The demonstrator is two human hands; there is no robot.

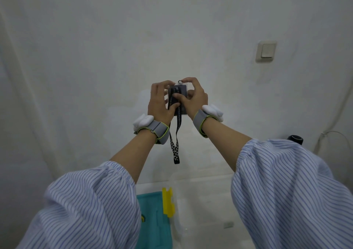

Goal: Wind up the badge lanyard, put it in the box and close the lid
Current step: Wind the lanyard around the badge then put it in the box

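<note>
Both hands are raised in front of the wall at mid-frame, holding a dark badge card (181, 93) in a clear sleeve. My left hand (159, 103) grips its left side, thumb pressing the strap on the card's face. My right hand (193, 99) grips the right side, fingertips at the top near a small metal ring. The black lanyard strap (176, 149), patterned with white triangles, crosses the card and hangs down in a loop between my wrists. A clear plastic box (206, 201) lies low in view, with a teal lid (152, 218) and yellow latch (168, 203) beside it.
A light switch (266, 51) is on the white wall at the right. A dark round object (295, 138) peeks over my right sleeve, and a white cable (332, 132) runs down the wall at far right. Striped sleeves cover much of the lower view.
</note>
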